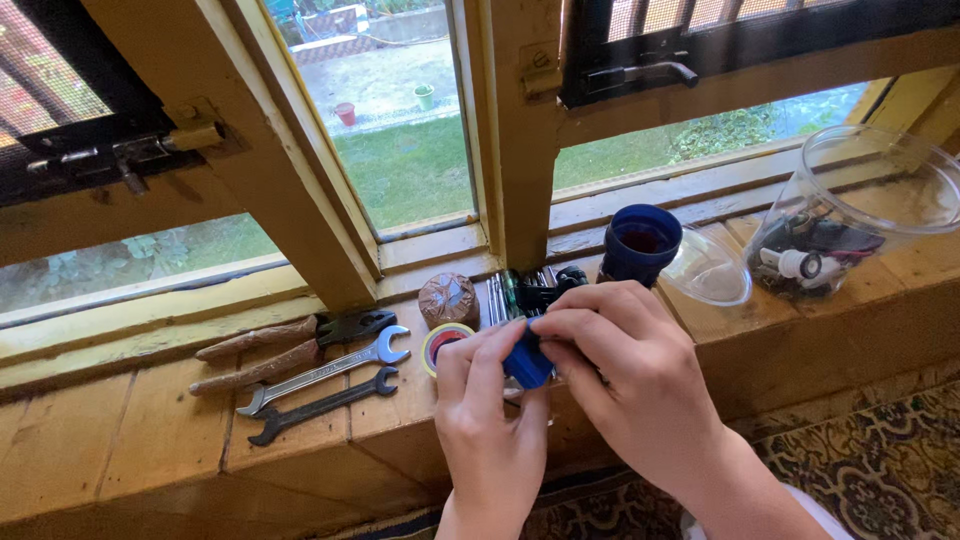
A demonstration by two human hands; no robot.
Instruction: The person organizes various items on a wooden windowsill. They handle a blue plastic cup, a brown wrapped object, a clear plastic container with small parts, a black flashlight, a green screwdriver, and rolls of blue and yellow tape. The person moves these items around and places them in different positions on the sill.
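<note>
Head camera looks down, close, at a wooden sill (150,420) below windows.

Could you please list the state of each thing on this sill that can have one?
Left hand: pinching the blue cap.
Right hand: fingers on the same cap.
Blue jar: open, upright.
Clear tub: tipped on its side, holding small parts.
Pliers: closed, lying flat.
Silver wrench: lying flat.
Dark wrench: lying flat.
Window latch: fastened.
</note>
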